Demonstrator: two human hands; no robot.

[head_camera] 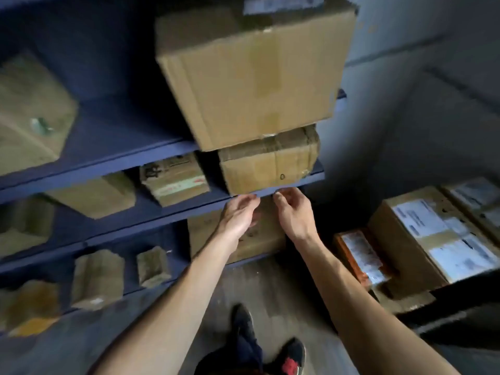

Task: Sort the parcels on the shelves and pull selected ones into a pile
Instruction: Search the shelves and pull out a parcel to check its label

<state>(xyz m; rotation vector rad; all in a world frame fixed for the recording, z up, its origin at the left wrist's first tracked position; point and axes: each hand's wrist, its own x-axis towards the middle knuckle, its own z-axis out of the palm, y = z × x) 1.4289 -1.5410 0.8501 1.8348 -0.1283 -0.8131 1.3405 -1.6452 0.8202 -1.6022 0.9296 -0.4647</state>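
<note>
Fingers point(247, 198) of the left hand point(238, 215): loosely curved, palm turned inward, tips just under the front bottom edge of the small box point(267, 169). No object in them. Right hand point(293, 215): back of hand toward camera, fingers curled at the lip of the blue shelf point(200, 209), directly below the same box. Cannot tell whether they grip the lip or the box, or only touch. Hands sit close together at frame centre, both forearms reaching up from the bottom edge.

Small box: brown cardboard, on the right end of that shelf, just above frame centre. Large box point(251, 77) directly above it, taped down the middle, leaning out toward the camera. Cannot tell whether it rests on the small box.

Same shelf, left of the small box: labelled box point(173, 180), well apart from the hands. More boxes blurred on the shelves along the left side.

Right of frame: stacked boxes with white labels point(433, 239). Bottom centre: wooden floor point(270, 288), dark shoes point(292, 355).
</note>
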